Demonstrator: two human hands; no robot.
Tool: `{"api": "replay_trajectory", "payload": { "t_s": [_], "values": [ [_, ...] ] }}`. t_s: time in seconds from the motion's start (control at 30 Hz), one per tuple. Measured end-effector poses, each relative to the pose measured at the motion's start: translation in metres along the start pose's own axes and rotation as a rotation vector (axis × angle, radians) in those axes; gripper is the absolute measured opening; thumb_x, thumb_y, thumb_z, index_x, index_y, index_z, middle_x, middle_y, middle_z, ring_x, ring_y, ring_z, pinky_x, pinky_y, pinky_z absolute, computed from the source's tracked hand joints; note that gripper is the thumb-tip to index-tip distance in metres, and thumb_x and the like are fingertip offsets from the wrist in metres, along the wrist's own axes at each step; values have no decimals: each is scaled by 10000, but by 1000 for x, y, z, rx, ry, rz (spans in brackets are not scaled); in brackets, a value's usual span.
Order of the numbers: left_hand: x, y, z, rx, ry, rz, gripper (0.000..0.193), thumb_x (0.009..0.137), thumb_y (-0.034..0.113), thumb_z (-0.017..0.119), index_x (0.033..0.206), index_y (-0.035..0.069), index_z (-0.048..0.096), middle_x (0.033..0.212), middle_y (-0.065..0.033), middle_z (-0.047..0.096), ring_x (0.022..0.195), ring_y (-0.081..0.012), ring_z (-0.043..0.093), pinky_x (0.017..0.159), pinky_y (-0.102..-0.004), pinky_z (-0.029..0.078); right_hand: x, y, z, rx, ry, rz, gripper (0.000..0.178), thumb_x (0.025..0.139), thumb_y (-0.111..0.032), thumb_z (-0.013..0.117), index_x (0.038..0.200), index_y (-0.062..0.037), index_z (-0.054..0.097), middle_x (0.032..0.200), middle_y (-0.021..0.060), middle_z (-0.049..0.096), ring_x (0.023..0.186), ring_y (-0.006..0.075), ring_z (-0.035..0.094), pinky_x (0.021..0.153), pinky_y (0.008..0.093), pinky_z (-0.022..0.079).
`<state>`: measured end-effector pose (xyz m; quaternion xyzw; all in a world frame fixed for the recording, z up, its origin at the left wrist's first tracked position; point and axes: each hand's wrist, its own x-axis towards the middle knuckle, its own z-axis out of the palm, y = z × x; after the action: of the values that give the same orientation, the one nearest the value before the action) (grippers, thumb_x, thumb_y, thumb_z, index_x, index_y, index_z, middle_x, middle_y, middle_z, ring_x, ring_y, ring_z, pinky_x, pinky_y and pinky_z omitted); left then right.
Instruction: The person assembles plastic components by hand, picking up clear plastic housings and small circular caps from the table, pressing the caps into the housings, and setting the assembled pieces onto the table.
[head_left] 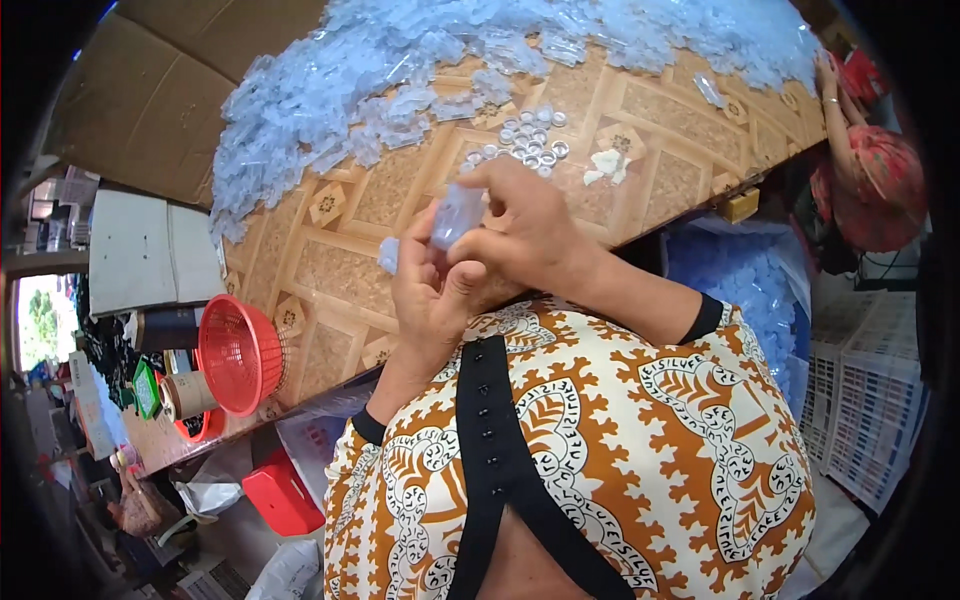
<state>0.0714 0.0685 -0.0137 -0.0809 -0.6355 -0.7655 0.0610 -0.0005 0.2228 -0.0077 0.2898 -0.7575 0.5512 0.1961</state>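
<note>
We pinch the small clear plastic piece (pixel 456 215) tight with both hands, left hand (pixel 432 290) and right hand (pixel 525 225), above the desk's (pixel 340 265) near edge, and should keep it steady.

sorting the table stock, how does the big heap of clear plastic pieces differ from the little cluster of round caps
The heap of clear plastic pieces is huge and piled deep along the table's far edge; the cluster of round caps is small and one layer flat. The heap's pieces look elongated, the caps ring-shaped. Both are pale, translucent plastic on the patterned table.
</note>
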Motion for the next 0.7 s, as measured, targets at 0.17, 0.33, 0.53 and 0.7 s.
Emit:
{"api": "replay_trajectory", "payload": {
  "t_s": [0.17, 0.33, 0.53, 0.7],
  "values": [
    [0, 3, 8, 56, 152, -45, 470, 949, 52, 674, 1354, -23, 449, 1241, -148, 616, 1100, -188, 626, 964, -316, 509, -10, -5, 15, -218, 22, -199, 400, 742, -147, 708, 1085, 15, 580, 937, 187, 580, 856, 378, 592, 763, 468, 498],
    [3, -11, -4, 1, 203, -33, 361, 972, 16, 617, 1300, -24, 471, 1154, -141, 651, 999, -176, 674, 867, -294, 571, -2, -12, 0, -166, -182, -127, 527, 733, -46, 708, 1241, -20, 570, 1081, 212, 590, 953, 381, 628, 818, 461, 527],
    [8, -15, 0, -66, 162, -30, 353, 988, 37, 597, 1307, -26, 461, 1130, -169, 651, 855, -225, 716, 727, -362, 636, 15, 52, -39, -369, 70, -74, 260, 779, -1, 698, 1025, -81, 723, 961, 122, 683, 836, 309, 681, 719, 383, 560],
    [7, -17, 2, -46, 129, -51, 361, 983, 20, 600, 1312, -13, 455, 1142, -156, 633, 845, -190, 690, 747, -329, 617, 13, 92, -63, -659, 36, 137, 202, 811, -98, 710, 1009, -111, 746, 898, 98, 653, 879, 305, 650, 753, 410, 524]
  ]
}}
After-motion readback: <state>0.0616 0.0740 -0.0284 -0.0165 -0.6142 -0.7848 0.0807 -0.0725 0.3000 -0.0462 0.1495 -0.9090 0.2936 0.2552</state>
